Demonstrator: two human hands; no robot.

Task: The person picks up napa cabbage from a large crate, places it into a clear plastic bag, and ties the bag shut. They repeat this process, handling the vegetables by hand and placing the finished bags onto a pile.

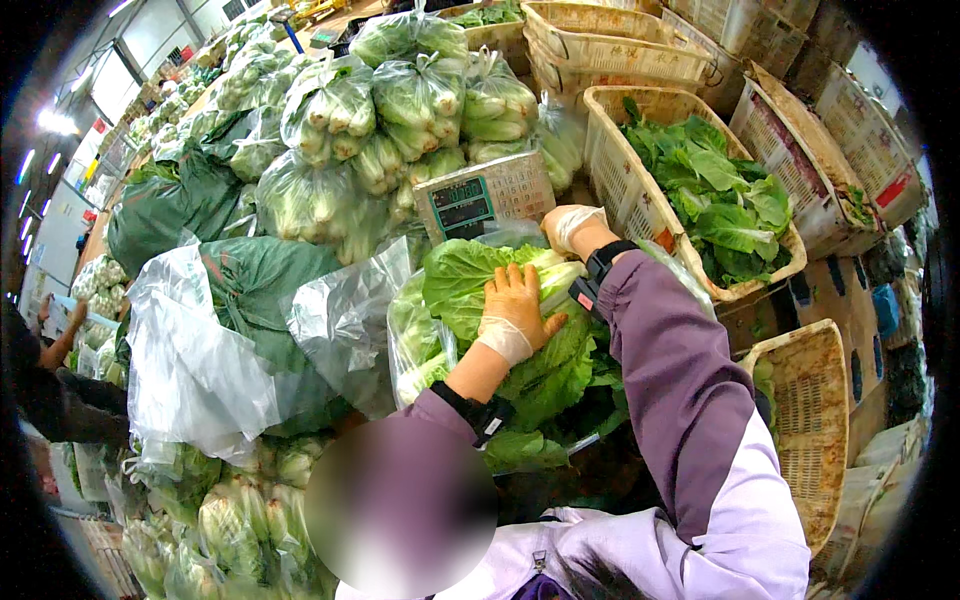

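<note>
My left hand [517, 311], in a thin glove, lies flat on a head of leafy green vegetable [469, 281] with its fingers apart. Curled around the pale stalk end [555, 274] is my right hand [574, 225], also gloved; its fingertips are hidden. More loose leaves [551, 379] spread under my forearms. Just left of the leaves, a clear plastic bag [412, 352] holds pale-stemmed greens. Beyond my hands stands a digital scale display [484, 195] with a keypad, and clear plastic touches its lower edge.
Bagged greens [420, 97] are piled behind the display. Green sacks [255, 300] and clear plastic sheeting [187, 345] lie on the left. A plastic crate [600, 142] of leaves stands at right, another crate [814, 435] below it. At far left, a person [60, 375] is partly visible.
</note>
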